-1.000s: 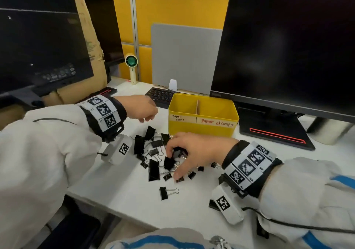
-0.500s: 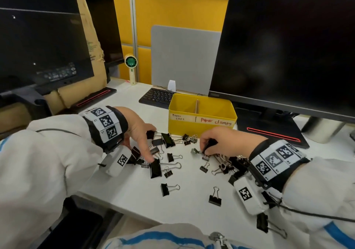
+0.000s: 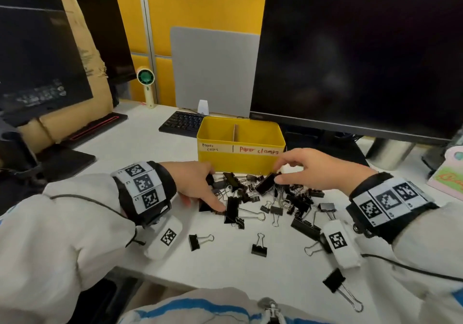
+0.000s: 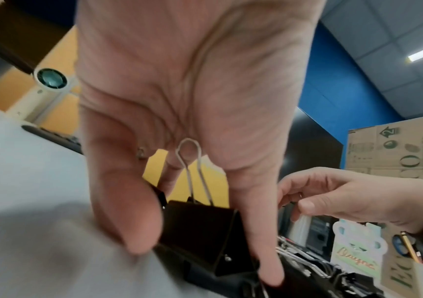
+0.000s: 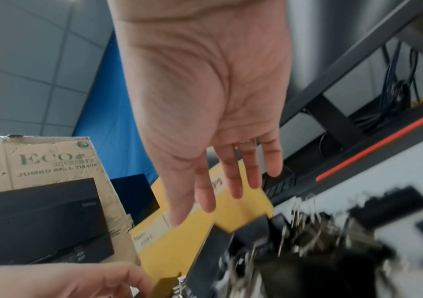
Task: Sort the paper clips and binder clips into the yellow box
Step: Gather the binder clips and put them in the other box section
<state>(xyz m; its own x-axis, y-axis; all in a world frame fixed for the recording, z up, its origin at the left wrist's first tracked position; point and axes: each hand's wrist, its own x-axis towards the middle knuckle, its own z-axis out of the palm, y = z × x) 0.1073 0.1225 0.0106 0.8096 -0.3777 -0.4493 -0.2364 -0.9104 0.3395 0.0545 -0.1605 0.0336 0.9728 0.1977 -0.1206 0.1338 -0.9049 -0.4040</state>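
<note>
The yellow box (image 3: 240,157) stands on the white desk (image 3: 140,153), its back edge close under the big monitor (image 3: 358,56) and its front wall just behind a heap of black binder clips (image 3: 288,198). A card divider splits it in two. The strip on its front reads "paper clips" on the left half and, in red, "paper clamps" on the right.

The left hand (image 3: 198,186) lies low at the heap's left edge. In the left wrist view thumb and a finger press down either side of a large clip (image 4: 200,227), whose wire handle stands up against the palm; I would call that a pinch, though blur softens it. The right hand (image 3: 315,171) hovers over the heap just in front of the box's right corner. Its fingers hang straight and spread in the right wrist view, empty, with a long clip (image 3: 266,182) just below the thumb; I cannot tell whether they touch.

Three clips lie apart nearer the desk's front edge (image 3: 198,241) (image 3: 259,247) (image 3: 334,280), the last almost at the lip. Bare desk runs to the left of the box toward a keyboard (image 3: 183,123) and a small fan (image 3: 145,78). A carton (image 5: 49,161) reads "ECO" and "JUMBO ROLL TISSUE".
</note>
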